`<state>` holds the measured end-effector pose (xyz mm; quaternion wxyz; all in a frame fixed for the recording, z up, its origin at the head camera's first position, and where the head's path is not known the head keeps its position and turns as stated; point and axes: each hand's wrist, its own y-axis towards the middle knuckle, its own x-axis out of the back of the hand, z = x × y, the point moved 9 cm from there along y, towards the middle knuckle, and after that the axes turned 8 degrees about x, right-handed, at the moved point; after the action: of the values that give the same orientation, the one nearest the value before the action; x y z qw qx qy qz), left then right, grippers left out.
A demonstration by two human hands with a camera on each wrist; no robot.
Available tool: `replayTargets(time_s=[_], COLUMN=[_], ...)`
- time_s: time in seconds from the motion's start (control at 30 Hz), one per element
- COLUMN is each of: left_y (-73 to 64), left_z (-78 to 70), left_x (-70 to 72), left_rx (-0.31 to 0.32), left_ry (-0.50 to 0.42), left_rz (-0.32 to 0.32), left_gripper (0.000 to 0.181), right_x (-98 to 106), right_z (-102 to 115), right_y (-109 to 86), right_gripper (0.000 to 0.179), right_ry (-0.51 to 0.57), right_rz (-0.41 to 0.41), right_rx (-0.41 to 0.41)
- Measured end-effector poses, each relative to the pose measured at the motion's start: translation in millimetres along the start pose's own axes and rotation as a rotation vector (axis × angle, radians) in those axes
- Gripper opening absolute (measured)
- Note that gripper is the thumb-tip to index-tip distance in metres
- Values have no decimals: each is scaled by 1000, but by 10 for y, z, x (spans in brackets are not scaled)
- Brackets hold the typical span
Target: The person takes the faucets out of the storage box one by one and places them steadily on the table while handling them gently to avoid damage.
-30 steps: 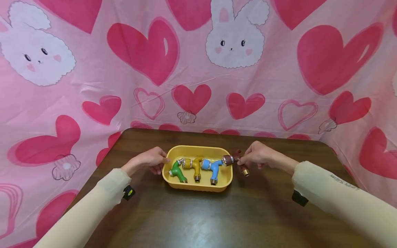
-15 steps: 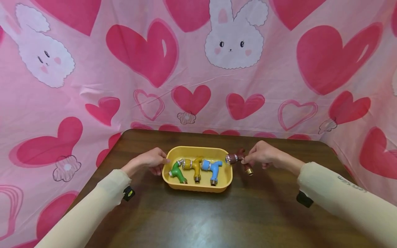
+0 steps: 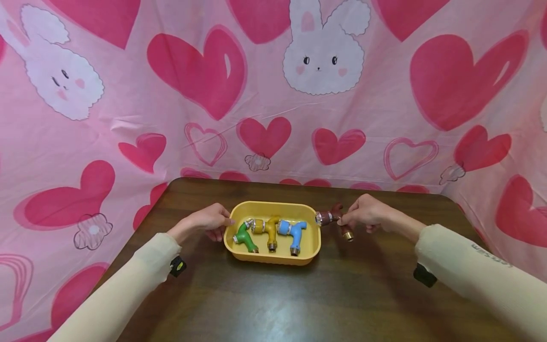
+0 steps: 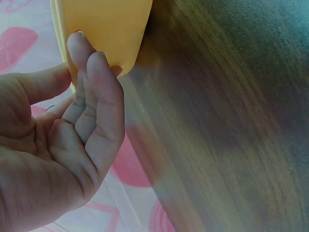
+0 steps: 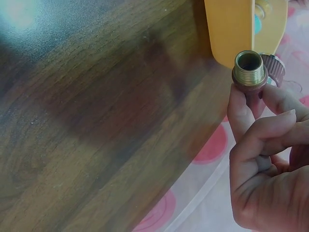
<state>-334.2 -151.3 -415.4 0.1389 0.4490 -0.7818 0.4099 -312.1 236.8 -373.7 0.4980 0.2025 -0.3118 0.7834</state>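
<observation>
Pink cloth [image 3: 179, 104] printed with hearts and rabbits hangs behind a dark wooden surface [image 3: 273, 304]. At the left, the left hand [image 3: 209, 221] pinches the end wall of a yellow tray [image 3: 273, 258], thumb at the rim and fingers against the outside, seemingly to steady it. Inside, a green tap [image 3: 243, 236] leans toward the left end, then a yellow tap [image 3: 271, 232] and a blue tap [image 3: 296, 233] lie side by side, probably so all three fit in one row. A brown tap [image 3: 326, 218] is at the tray's right end, its knob toward the rim; whether they touch, I cannot tell. The right hand [image 3: 366, 212] pinches its body between thumb and fingers, which leaves the knob and threaded end free.
</observation>
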Motion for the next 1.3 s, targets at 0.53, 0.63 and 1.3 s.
replayTargets(time_s=[0.53, 0.63, 1.3], left_y=[0, 4, 33], left_z=[-6, -14, 31], left_x=[11, 13, -1], left_rx=[7, 3, -2], left_ry=[-2, 6, -18], left_rz=[9, 6, 1], left_gripper=[24, 24, 25], right_x=[112, 137, 73], right_z=[-133, -176, -369], right_y=[1, 1, 88], right_gripper=[22, 23, 21], right_ry=[69, 71, 86], right_rz=[-7, -13, -13], right_rx=[-1, -11, -29])
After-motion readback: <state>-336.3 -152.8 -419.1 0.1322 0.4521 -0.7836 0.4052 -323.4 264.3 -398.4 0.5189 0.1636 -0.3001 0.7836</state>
